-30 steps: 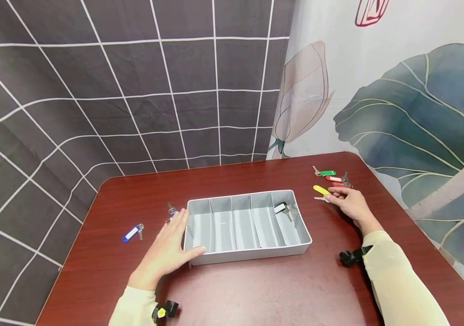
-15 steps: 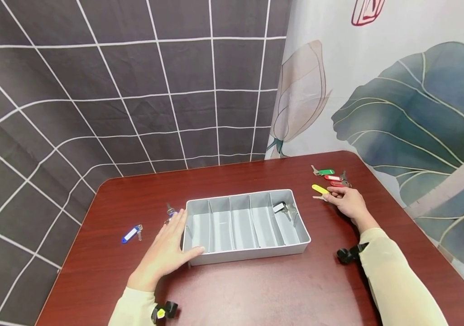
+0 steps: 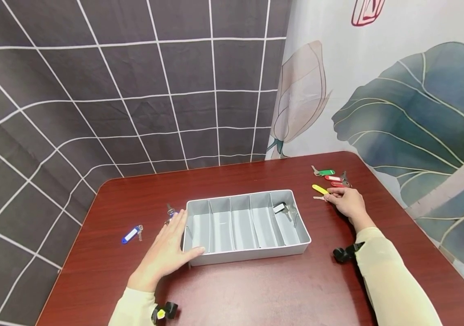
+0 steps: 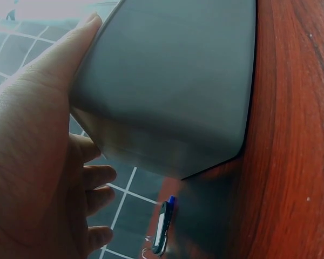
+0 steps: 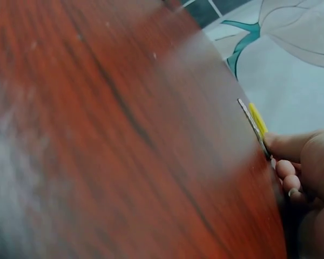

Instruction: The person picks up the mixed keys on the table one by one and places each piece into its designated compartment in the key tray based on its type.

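Observation:
A grey divided tray [image 3: 245, 254] lies on the table. My left hand [image 3: 161, 251] rests against its left end, fingers straight along that side and the thumb over the near rim; the left wrist view has the thumb [image 4: 70, 51] on the edge. To the right of the tray, my right hand [image 3: 349, 203] pinches a yellow key tag [image 3: 319, 189] low at the table, its key [image 3: 319, 198] beside the fingertips. The right wrist view has the yellow tag [image 5: 257, 118] at the thumb tip. A black-and-white tagged key [image 3: 280, 208] lies in the rightmost compartment.
Green [image 3: 327, 172] and red key tags [image 3: 333, 178] with keys lie beyond the right hand. A blue key tag [image 3: 130, 234] is at the left; another tagged key [image 3: 171, 211] is partly hidden by the left hand. A dark grid curtain [image 3: 154, 113] stands behind the table.
The head view has shifted slightly. My right wrist and forearm have moved a little to the left, with the fingers staying at the yellow tag. My left hand and the tray keep their places.

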A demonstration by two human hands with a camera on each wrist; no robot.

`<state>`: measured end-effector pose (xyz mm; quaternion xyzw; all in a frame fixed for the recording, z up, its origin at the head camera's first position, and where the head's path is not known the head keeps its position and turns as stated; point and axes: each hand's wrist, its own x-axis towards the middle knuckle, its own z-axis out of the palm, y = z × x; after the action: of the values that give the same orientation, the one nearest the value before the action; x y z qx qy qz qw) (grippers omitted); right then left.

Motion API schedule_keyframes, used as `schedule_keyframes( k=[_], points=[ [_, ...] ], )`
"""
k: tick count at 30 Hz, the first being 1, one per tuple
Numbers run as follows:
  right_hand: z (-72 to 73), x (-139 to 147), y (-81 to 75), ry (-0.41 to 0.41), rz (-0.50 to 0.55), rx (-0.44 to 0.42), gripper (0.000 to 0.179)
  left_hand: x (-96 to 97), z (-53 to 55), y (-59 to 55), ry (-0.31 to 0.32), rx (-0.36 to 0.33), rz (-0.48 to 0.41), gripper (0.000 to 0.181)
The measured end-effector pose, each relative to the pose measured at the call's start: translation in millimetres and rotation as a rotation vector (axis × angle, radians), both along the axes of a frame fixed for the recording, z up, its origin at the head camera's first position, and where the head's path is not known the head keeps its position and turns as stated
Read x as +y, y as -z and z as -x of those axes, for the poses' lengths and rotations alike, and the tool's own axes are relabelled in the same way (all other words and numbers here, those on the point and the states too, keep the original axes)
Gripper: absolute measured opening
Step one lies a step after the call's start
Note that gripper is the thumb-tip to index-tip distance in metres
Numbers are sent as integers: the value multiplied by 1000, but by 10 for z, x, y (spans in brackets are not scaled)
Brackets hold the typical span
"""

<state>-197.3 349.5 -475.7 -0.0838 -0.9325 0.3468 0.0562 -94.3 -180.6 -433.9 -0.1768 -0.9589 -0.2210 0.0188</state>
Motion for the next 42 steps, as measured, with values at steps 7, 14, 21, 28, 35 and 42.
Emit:
schedule_keyframes(
  k=[7, 14, 21, 28, 35, 42],
  points=[
    [15, -12, 6, 33, 21, -23, 43, 16, -3, -11, 3, -18, -5, 108],
    [63, -37, -18, 46, 34, -45, 41, 16, -18, -28, -7, -32, -8, 109],
    [77, -66, -63, 51, 33, -91, 35, 14, -20, -20, -6, -30, 0, 110],
    [77, -44, -55, 38, 69, -122, 33, 18, -19, -15, -9, -32, 1, 110],
    [58, -20, -35, 24, 89, -126, 34, 18, -16, -14, -11, -28, -2, 107],
    [36, -17, -25, -6, 91, -110, 36, 13, -17, -10, -11, -29, 3, 110]
  ],
)
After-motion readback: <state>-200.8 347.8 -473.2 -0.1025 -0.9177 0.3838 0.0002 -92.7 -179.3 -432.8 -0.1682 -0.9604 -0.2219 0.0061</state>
